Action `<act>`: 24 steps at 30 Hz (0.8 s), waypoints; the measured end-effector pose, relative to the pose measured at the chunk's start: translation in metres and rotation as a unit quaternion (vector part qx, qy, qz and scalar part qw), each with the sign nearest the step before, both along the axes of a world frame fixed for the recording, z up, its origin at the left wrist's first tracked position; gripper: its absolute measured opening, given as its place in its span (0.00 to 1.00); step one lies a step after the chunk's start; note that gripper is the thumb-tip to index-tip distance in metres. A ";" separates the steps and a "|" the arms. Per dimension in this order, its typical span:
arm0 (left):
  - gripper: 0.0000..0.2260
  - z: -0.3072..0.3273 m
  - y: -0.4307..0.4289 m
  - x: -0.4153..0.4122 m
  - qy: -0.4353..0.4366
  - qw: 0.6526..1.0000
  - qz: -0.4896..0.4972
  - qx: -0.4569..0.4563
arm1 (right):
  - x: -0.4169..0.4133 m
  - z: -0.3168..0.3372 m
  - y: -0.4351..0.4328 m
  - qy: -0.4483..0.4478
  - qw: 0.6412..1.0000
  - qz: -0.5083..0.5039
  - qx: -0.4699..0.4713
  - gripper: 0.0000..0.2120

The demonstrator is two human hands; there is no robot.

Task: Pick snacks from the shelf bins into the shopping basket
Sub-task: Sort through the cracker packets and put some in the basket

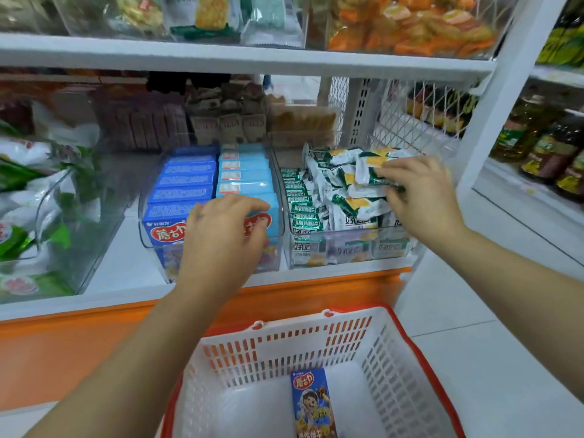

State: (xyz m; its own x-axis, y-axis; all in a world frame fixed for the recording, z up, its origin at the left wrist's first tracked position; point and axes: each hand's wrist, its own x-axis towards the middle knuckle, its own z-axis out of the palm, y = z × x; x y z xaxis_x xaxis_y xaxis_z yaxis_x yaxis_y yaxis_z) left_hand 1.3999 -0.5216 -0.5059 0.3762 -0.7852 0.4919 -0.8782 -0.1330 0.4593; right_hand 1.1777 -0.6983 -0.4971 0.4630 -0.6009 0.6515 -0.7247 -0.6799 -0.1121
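Note:
A clear bin (151, 241) on the lower shelf holds rows of dark blue boxes (180, 191) and light blue boxes (245, 181). My left hand (221, 238) hovers at the front of the light blue row with fingers curled down over the front box; whether it grips is unclear. The bin to the right (347, 251) is full of green-and-white snack packets (319, 197). My right hand (420, 197) pinches one green-and-white packet (373, 177) at the top of that pile. Below, a white shopping basket (395, 374) with a red rim holds one dark blue box (313, 403).
A bin of green-and-white bags (28, 200) stands at the left. Upper shelf bins hold orange and yellow snacks (407, 23). A white shelf post (493, 99) rises at the right, with oil bottles (543, 147) beyond. An orange base panel (79, 349) runs under the shelf.

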 end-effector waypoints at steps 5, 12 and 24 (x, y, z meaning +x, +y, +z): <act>0.12 -0.003 0.003 0.008 -0.022 0.999 0.013 0.040 | 0.006 0.003 -0.002 0.008 1.000 -0.018 0.022 0.16; 0.15 -0.004 0.010 0.015 -0.025 0.997 0.018 0.075 | 0.007 0.015 -0.007 0.048 0.997 -0.020 0.050 0.19; 0.15 -0.008 0.012 0.019 -0.027 0.997 0.003 0.067 | 0.092 0.046 0.027 0.340 0.854 0.156 0.361 0.31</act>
